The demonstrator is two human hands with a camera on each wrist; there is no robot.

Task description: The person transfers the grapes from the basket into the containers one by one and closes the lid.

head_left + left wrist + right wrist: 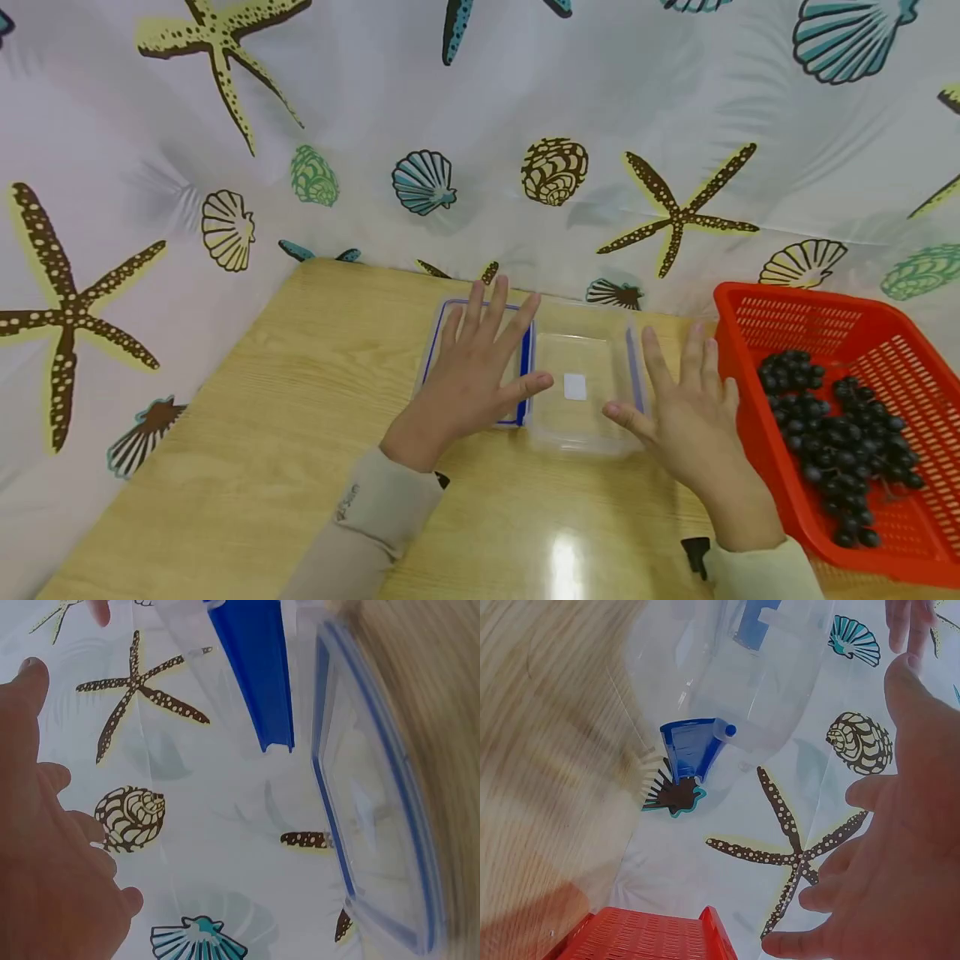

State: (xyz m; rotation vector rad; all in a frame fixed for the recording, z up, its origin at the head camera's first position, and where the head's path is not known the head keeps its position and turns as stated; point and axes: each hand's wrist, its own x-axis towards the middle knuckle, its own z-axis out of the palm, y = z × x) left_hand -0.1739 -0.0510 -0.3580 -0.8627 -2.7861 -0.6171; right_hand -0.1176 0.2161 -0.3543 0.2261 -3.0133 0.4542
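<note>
My left hand (465, 375), fingers spread and straight, hovers over a clear lid (367, 795) with a blue seal. Beside that lid stands a clear plastic container (588, 417) with blue clips and a small white label (574, 387) inside. To the container's right is my right hand (693, 429), also with fingers extended and holding nothing. It lies between the container and a red basket (757, 433), its fingertips overlapping the basket's edge in the head view. In both wrist views the palms look bare.
Bunches of dark grapes (847, 442) lie in the basket on the right. The wooden table (247, 467) reaches back to a hanging cloth (495, 100) printed with shells and starfish. Dark straps show at both wrists.
</note>
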